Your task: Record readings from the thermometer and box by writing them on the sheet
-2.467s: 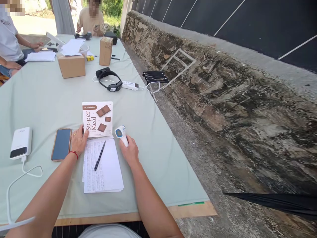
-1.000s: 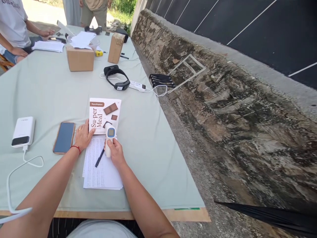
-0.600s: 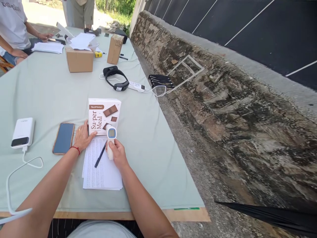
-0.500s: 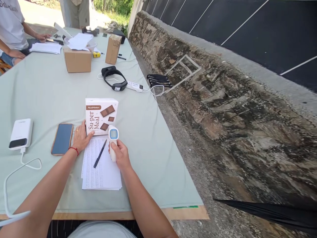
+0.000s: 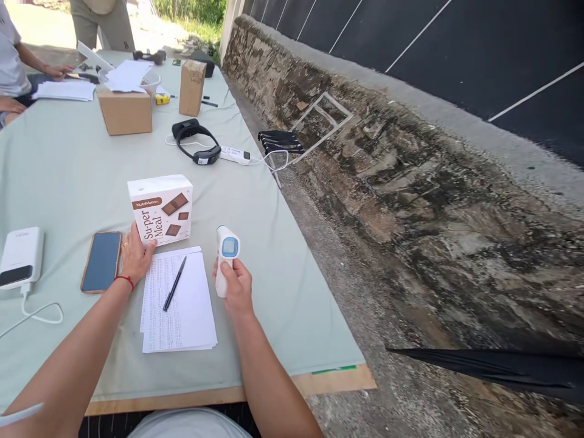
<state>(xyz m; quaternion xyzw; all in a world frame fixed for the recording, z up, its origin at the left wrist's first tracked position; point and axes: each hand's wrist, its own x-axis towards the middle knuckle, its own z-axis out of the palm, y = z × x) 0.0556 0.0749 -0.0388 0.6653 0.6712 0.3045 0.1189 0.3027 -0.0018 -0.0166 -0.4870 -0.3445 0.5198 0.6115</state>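
r. hand (image 5: 238, 287): grip clamped round thermometer (image 5: 228, 249). l. hand (image 5: 135, 254): grip clamped on box (image 5: 166, 213), upright on desk (image 5: 278, 286). done: both apparently secured; not yet: pen (image 5: 174, 286) unused atop papers (image 5: 194, 325).

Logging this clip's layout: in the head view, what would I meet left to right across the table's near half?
White power bank, phone, Su-per Meal box, thermometer in the right hand.

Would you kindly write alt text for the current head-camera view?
A person's right hand holds a white thermometer over a cloth-covered table, while the left hand touches a white "Su-per Meal" box. A pen lies on paper sheets between the hands; a phone lies beside the left hand.
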